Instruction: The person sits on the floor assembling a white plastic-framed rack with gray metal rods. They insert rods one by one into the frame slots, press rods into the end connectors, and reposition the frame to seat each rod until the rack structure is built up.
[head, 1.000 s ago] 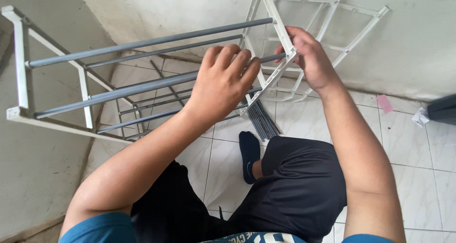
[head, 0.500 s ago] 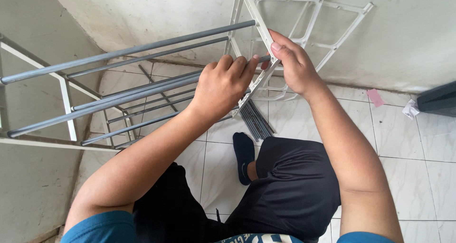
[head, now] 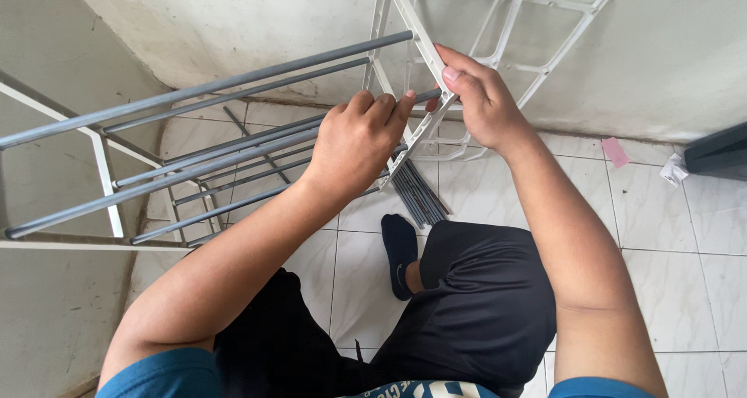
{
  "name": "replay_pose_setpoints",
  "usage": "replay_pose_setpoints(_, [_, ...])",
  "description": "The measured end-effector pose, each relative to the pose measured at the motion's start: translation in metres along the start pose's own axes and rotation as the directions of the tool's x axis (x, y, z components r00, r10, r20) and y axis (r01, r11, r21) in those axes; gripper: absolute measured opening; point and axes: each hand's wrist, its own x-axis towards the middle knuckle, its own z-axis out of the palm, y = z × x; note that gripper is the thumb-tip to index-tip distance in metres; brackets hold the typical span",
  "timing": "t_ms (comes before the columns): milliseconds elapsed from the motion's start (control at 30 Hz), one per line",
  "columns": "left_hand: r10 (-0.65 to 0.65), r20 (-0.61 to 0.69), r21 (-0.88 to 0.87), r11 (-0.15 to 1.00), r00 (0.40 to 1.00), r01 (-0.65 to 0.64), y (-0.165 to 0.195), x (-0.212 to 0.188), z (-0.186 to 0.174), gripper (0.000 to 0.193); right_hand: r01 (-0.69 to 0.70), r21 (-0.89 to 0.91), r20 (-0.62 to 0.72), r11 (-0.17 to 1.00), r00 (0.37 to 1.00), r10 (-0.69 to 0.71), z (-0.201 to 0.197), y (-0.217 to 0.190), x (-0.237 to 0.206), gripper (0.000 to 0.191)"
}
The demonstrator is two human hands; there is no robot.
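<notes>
On the left, the white metal end frame [head: 101,172] of a half-built rack hangs unsupported above the floor, carried only by the long grey metal rods [head: 233,83] that run rightward from it. If either grip slackens, I judge that this far end would swing down and lever the rods out of their sockets, since nothing shows beneath it to catch it.

The left hand [head: 354,137] is curled shut over the near rods just where they meet the white plastic lattice side panel [head: 424,44], fingers wrapped over the top. Those fingertips sit tight against the panel's edge, so a sudden seating of a rod could pinch them. A rod entering at a slant could also jam or strain the thin plastic.

The right hand [head: 482,106] is closed on the panel's slanted rail, thumb pressed on its upper face, holding it tilted. The panel is in the middle of the scene, raised above the white tiled floor [head: 677,250], near the far wall.

The rack looks light and open: slim matte grey rods in roughly parallel rows, pale frames at each end, the right one a web of thin diagonal struts. A bundle of spare grey rods [head: 420,196] lies on the floor below the hands, beside a dark-socked foot [head: 401,250], where it could roll underfoot.
</notes>
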Motion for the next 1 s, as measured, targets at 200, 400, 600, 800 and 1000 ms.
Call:
replay_pose_setpoints(200, [-0.007,0.023,-0.018,1.0,1.0,0.008,0.001,0.002,-0.005,0.048,0.014,-0.066,-0.01,0.998,1.0,-0.015,-0.001,-0.004,-0.001,0.05])
replay_pose_setpoints(400, [0.021,0.045,-0.027,0.999,0.999,-0.02,0.004,0.0,-0.012,0.045,0.013,-0.038,0.007,0.999,1.0,-0.013,-0.001,-0.003,-0.001,0.051])
replay_pose_setpoints(600, [0.02,0.041,-0.043,0.999,0.999,-0.019,0.006,0.0,-0.015,0.042,0.023,-0.1,0.006,0.995,1.0,-0.023,-0.003,-0.005,-0.001,0.052])
replay_pose_setpoints(800, [0.034,0.061,-0.022,0.999,0.998,-0.032,0.006,0.001,-0.016,0.044,0.006,-0.134,0.0,0.991,1.0,-0.006,-0.002,-0.009,-0.001,0.052])
replay_pose_setpoints(1000, [0.031,0.076,-0.054,0.998,0.997,-0.027,0.005,0.001,-0.018,0.045,0.014,-0.13,0.013,0.991,1.0,-0.013,-0.003,-0.012,-0.001,0.053])
